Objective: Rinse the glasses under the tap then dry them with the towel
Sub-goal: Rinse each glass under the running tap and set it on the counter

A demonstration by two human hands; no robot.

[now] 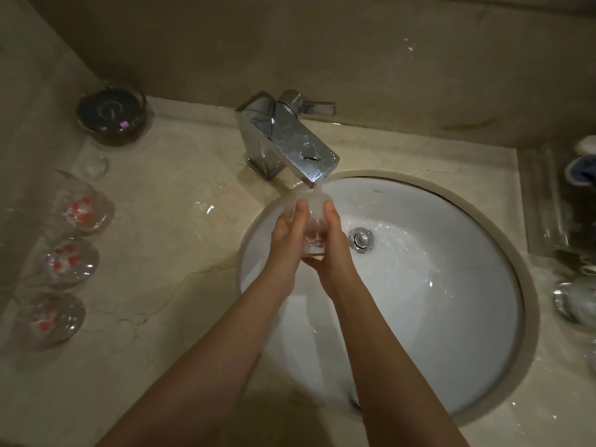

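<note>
A clear glass [312, 222] is held between both hands over the white sink [451, 317], its mouth right under the spout of the chrome tap [283, 137], with water running into it. My left hand [288, 235] grips its left side and my right hand [333, 240] grips its right side and base. Three clear glasses with red dots [82, 209] [69, 261] [48, 317] stand in a row on the counter at the far left. No towel is in view.
A dark glass bowl [111, 111] sits at the back left of the wet marble counter [180, 240]. Glassware and cups [574, 298] crowd the right edge. The drain plug [361, 238] lies just right of my hands.
</note>
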